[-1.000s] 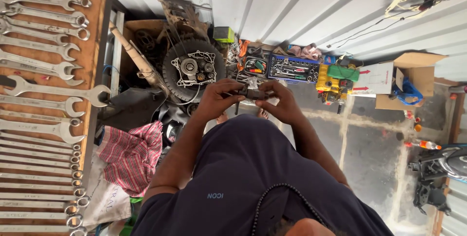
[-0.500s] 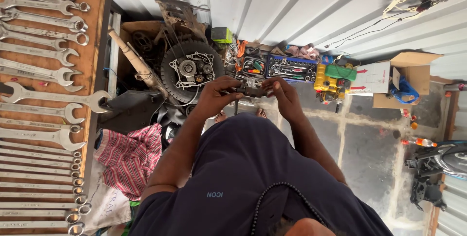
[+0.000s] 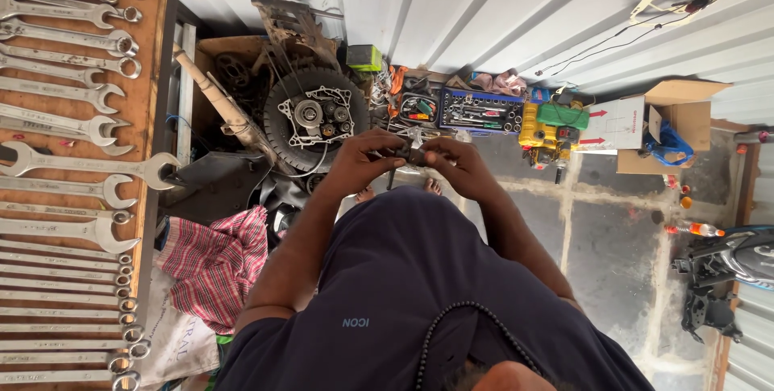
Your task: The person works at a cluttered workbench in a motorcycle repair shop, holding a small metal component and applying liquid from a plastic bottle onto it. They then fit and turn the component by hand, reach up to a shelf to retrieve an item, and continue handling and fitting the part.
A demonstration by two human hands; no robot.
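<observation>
Hands meet just in front of the engine (image 3: pixel 316 117): my left hand (image 3: pixel 364 161) and right hand (image 3: pixel 453 164) are both pinched on a small dark part (image 3: pixel 413 153). I'd grip it firmly and turn gently. Fingers hide most of it, so I can't tell what it is.

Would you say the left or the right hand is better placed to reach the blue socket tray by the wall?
Probably the right hand. Both hands grip the small dark part, but the blue socket tray lies up and right of it, nearer the right hand than the left hand.
</observation>
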